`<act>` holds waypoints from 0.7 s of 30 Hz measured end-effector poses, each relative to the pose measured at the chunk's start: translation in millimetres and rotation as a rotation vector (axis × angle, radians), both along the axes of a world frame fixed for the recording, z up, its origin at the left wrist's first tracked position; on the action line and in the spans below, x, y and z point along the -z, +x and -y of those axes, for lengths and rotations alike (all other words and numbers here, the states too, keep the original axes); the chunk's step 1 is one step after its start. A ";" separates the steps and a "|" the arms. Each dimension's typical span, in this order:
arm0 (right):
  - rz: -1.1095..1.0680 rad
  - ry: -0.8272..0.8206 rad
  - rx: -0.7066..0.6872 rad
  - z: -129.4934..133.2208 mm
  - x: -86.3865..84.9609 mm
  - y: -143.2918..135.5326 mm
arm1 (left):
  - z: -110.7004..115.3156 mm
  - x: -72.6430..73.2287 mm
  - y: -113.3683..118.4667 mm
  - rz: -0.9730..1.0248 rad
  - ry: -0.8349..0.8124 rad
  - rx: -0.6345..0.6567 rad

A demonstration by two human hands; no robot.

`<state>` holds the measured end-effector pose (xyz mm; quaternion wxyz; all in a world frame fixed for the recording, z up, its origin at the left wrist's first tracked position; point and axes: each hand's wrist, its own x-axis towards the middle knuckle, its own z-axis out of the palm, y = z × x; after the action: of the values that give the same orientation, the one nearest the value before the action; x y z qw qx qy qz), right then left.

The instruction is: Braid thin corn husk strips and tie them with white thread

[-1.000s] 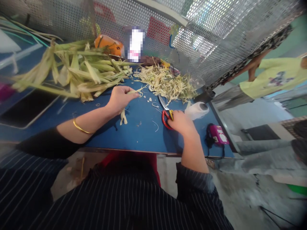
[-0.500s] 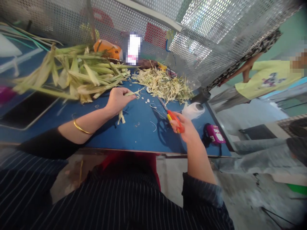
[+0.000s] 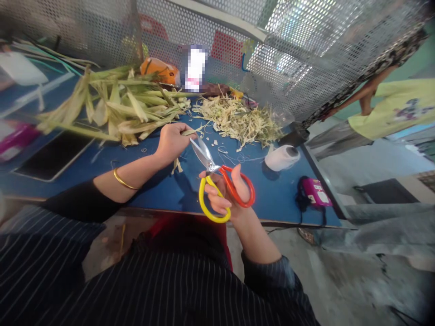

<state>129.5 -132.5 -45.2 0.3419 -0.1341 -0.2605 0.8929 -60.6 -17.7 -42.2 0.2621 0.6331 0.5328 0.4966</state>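
My left hand [image 3: 174, 142] pinches a strip of corn husk [image 3: 189, 133], whose pale lower end shows beneath the hand. Scissors [image 3: 211, 167] with one red and one yellow handle are in my right hand [image 3: 226, 194], fingers through the loops. Their blades are parted, with the tips close to my left fingertips and the strip. Behind my left hand lies a heap of long green-yellow corn husks [image 3: 125, 106]. A pile of shredded husk pieces [image 3: 244, 120] spreads beyond the scissors.
A white spool of thread [image 3: 279, 158] and a purple device with a black strap [image 3: 316, 192] are on the right of the blue table [image 3: 159, 190]. A dark flat tablet-like panel [image 3: 56, 151] lies left. Perforated metal mesh rises behind. A person in a yellow shirt [image 3: 397, 108] stands beyond.
My right hand has brought the scissors left and nearer to my left hand, turning them so the blades stand parted by the husk strip. My left hand keeps its pinch; the view has shifted slightly.
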 end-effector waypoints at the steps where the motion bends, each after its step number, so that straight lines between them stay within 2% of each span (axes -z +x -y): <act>1: -0.029 -0.013 0.009 -1.0 0.5 -2.0 | 0.9 -1.0 0.2 -0.006 0.009 -0.003; 6: -0.083 -0.021 0.072 -2.1 3.6 -7.5 | 4.0 -2.3 1.0 -0.011 0.063 -0.008; 16: -0.092 0.020 0.147 -1.6 13.4 -16.8 | 6.3 -5.4 3.6 -0.021 0.004 -0.047; 21: -0.095 0.016 0.184 0.1 11.3 -21.7 | 5.9 -2.7 3.9 -0.028 0.014 -0.037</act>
<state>107.8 -132.6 -56.5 0.4355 -0.1120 -0.2376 0.8610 -56.7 -23.6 -39.4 0.2413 0.6318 0.5445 0.4961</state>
